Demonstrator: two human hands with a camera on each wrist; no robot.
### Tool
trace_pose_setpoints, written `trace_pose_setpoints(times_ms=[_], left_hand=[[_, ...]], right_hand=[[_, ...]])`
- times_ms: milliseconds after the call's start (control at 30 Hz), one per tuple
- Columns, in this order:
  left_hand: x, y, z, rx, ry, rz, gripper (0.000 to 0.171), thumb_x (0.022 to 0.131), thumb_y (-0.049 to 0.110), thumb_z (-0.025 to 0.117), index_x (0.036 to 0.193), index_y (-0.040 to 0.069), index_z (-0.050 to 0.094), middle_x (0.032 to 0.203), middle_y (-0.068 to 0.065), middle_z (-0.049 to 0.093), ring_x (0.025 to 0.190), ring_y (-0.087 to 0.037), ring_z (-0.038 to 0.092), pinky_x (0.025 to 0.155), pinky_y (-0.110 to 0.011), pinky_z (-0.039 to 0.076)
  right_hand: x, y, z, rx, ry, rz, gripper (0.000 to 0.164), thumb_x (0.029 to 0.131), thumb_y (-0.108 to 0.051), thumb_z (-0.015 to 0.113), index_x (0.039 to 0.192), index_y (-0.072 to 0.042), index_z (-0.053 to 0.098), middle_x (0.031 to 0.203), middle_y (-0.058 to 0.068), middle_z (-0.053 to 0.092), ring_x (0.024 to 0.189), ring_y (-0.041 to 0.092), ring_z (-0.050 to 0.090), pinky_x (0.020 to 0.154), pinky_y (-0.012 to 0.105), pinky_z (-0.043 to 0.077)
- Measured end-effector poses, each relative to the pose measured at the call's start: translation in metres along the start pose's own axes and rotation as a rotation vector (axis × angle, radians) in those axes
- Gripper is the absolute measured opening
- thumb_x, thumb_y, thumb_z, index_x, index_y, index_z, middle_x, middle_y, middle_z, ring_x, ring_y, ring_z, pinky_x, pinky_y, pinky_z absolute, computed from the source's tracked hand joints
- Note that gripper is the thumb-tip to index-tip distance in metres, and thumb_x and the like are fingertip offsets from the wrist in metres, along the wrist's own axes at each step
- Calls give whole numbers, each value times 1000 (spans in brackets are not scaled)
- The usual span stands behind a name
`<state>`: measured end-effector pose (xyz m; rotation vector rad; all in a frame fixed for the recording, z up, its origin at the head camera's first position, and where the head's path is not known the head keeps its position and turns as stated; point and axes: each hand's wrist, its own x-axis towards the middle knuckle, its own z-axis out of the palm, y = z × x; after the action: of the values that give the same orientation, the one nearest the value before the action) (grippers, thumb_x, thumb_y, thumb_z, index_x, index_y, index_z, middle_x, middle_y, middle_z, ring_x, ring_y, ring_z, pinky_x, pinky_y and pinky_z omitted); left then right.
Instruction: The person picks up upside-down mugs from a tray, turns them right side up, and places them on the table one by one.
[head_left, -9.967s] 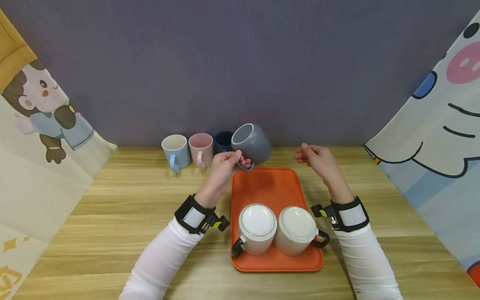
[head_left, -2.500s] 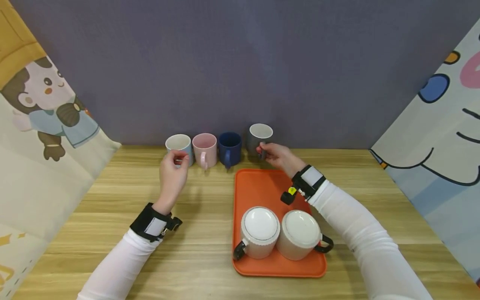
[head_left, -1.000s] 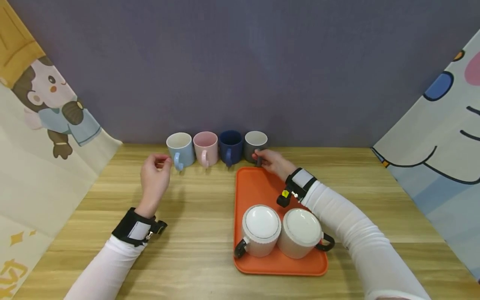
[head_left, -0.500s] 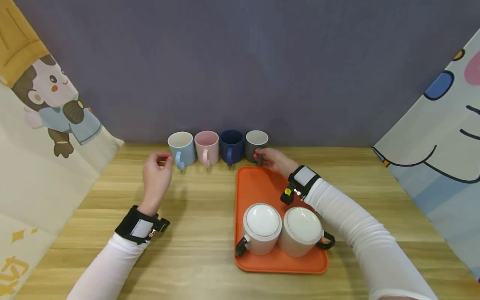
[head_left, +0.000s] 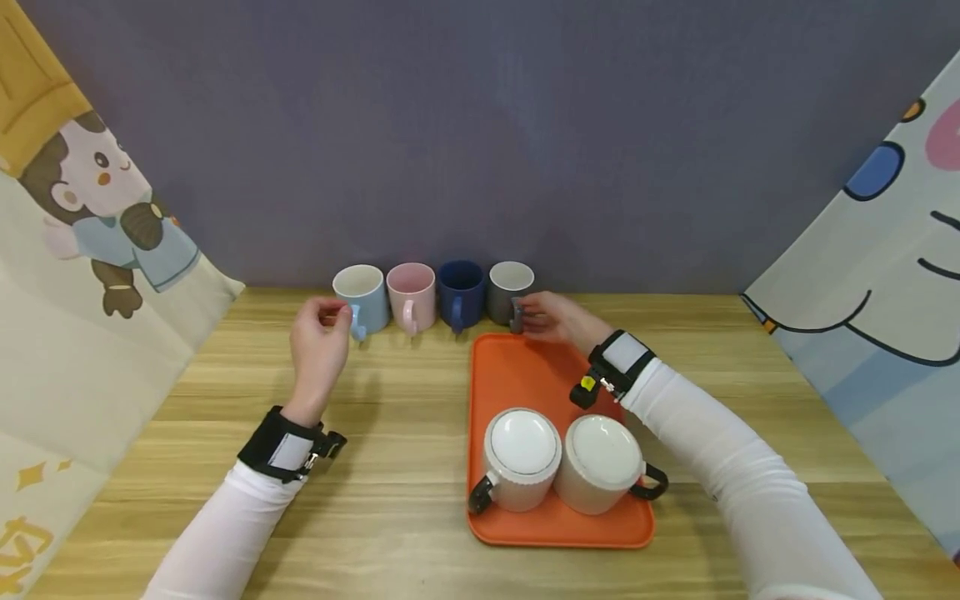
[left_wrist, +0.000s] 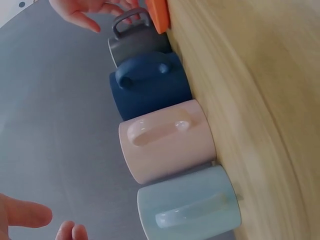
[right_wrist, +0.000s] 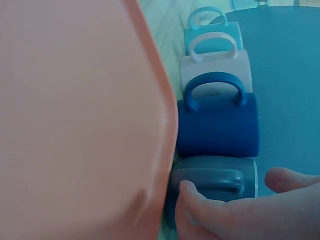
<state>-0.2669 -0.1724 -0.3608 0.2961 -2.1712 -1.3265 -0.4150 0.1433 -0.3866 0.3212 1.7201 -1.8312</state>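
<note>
Four mugs stand upright in a row across the middle of the frame: from left to right, a light blue mug [head_left: 369, 298], a pink mug [head_left: 422, 310], a dark blue mug [head_left: 472, 307] and a grey mug [head_left: 501, 307]. You seem to be setting the grey one at the row's right end and letting go: your right hand [head_left: 558, 318] is at its handle [right_wrist: 215, 178], fingers relaxed against it, thumb [right_wrist: 287, 179] well off, so nothing is pinched. The next move likely calls for easing those fingers clear without twisting the mug. Your left hand [head_left: 318, 346] hangs just beside the light blue mug, thumb and fingertips apart, holding nothing. No contents show in the four, though their bottoms are hard to see. At lower centre, the orange tray [head_left: 510, 371] carries two upturned mugs side by side, a left one [head_left: 522, 442] and a right one [head_left: 602, 454]; their insides are hidden from you.
</note>
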Motion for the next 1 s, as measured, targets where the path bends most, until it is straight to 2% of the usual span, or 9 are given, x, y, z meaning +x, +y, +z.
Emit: trace_pose_setpoints(times_ms=[67,100,300,467,567,633,767,900,1000], left_hand=[[0,2,1,-9,2,5,22,93,10,55,108,-4,60,102,-18,61,87,-21,54,73,-24,40],[0,2,1,-13,4,7,22,92,10,56,108,-4,60,101,-18,61,87,-21,54,74,-24,41],[0,5,1,-33,9,27,21,92,10,56,107,-4,61,101,-18,60,86,-21,53,75,-24,40],[1,9,5,-68,4,49,18,92,8,56,105,-4,61,100,-19,60,85,-22,52,76,-25,40],[2,12,9,-72,1,66,18,92,9,57,104,-4,61,99,-20,60,85,-24,53,77,-26,40],[2,13,12,-73,2,75,18,92,9,57,104,-4,61,99,-20,60,85,-24,53,78,-26,40],[2,16,18,-85,1,80,18,91,7,58,103,-5,61,98,-20,60,85,-25,54,76,-26,40],[2,19,23,-102,-7,68,18,91,7,58,103,-5,61,99,-20,60,85,-25,54,75,-27,40],[2,19,26,-108,-5,72,18,91,8,58,103,-4,61,99,-20,60,86,-27,54,76,-29,41]], right_hand=[[-25,-5,9,18,53,7,47,95,-20,55,137,-5,42,142,16,38,126,30,44,106,38,40],[-33,-6,10,29,53,7,49,96,-20,53,141,-5,37,146,17,32,130,32,41,108,38,38],[-65,-10,10,128,-6,18,65,97,-16,49,151,-9,14,158,17,4,140,37,26,112,39,31],[-73,-7,5,154,-51,6,63,98,-16,46,151,-6,13,157,19,5,141,37,23,114,40,28],[-80,-7,2,122,-86,-23,63,99,-18,44,151,-3,11,157,20,6,142,36,22,115,41,25],[-85,-8,0,101,-114,-40,58,99,-18,42,149,-3,16,156,21,9,142,35,22,115,41,25],[-97,-9,-4,9,-181,-75,39,101,-19,36,137,-5,34,154,22,22,136,32,32,114,42,27],[-113,-9,-12,-216,-258,-177,45,103,-18,35,142,2,30,149,24,33,123,24,50,113,46,28],[-125,-7,-17,-407,-253,-275,49,102,-18,40,143,7,30,136,21,52,112,20,60,107,45,38]])
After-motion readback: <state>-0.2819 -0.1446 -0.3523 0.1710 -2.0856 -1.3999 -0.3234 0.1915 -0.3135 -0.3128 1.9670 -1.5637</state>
